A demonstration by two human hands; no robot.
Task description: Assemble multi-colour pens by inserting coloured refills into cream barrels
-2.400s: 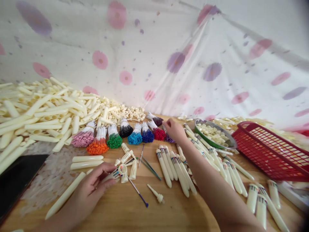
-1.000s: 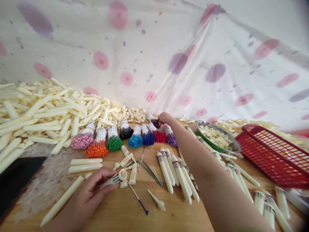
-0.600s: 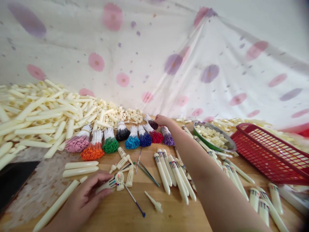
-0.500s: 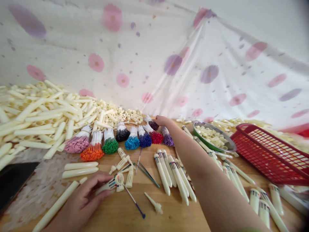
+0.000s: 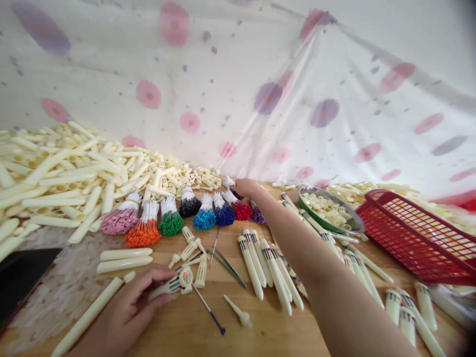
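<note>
My left hand (image 5: 143, 300) is closed around a cream multicolour pen barrel (image 5: 173, 283), its open slotted end tilted up and to the right, with coloured pieces in the slots. At the back of the table my right hand (image 5: 244, 187) is over the refill bundles, between the white-stemmed bundle (image 5: 228, 181) and the red refill bundle (image 5: 241, 209). Its fingertips are hidden, so a grip cannot be made out. Blue (image 5: 223, 210), light blue (image 5: 204, 213) and purple refill bundles (image 5: 257, 213) stand beside it. A single blue-tipped refill (image 5: 210, 310) lies before my left hand.
Cream tubes (image 5: 55, 178) are heaped at the left, near a dark flat object (image 5: 26, 277). Finished-looking pens (image 5: 273, 272) lie centre right. Beyond them are a green-sided bowl (image 5: 316, 220) of small parts and a red basket (image 5: 412, 243). Tweezers (image 5: 230, 267) lie mid-table.
My right hand has shifted slightly left, from the dark-tipped bundle toward the red one, covering more of the dark tips. My left hand still holds the pen barrel in nearly the same place.
</note>
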